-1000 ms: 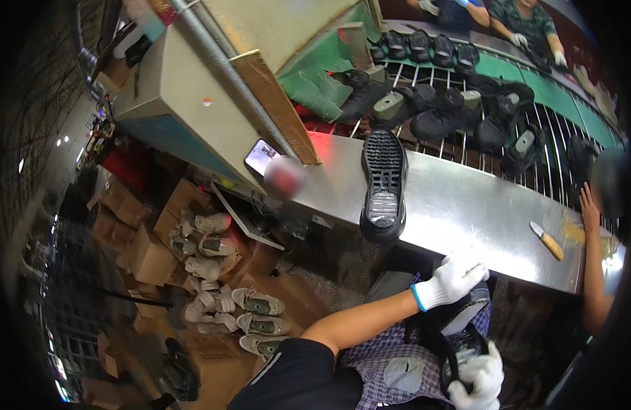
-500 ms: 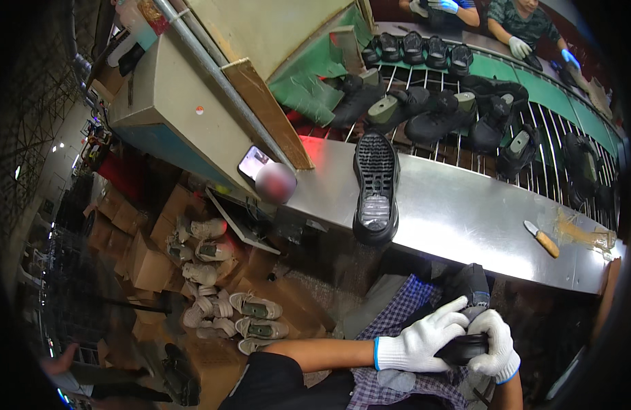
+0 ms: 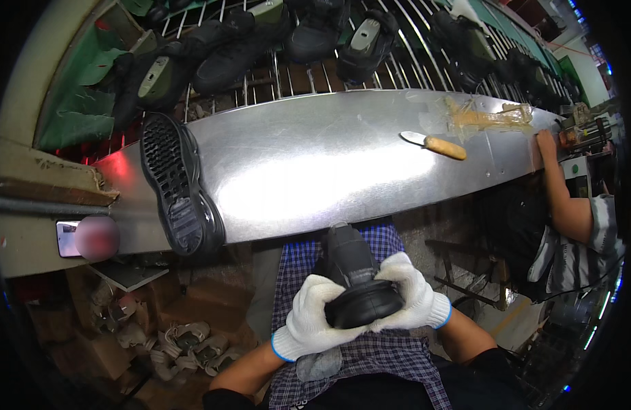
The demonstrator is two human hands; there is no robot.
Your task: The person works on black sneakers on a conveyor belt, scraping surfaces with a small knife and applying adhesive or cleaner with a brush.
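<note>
Both my hands wear white knit gloves and grip one black shoe over my lap, which is covered by a blue checked apron. My left hand wraps the heel end from the left. My right hand holds the same end from the right. The shoe's toe points away from me toward the steel table edge. A second black shoe lies sole-up on the shiny steel table, to the left of my hands.
A knife with a yellow handle lies on the table's right part near a patch of dried glue. Several black shoes ride a roller rack behind. Another person's arm rests at the right. Shoe lasts fill boxes below left.
My view has swung toward the table and nearer. My left hand came down from the table edge and joined my right hand on the shoe over my lap.
</note>
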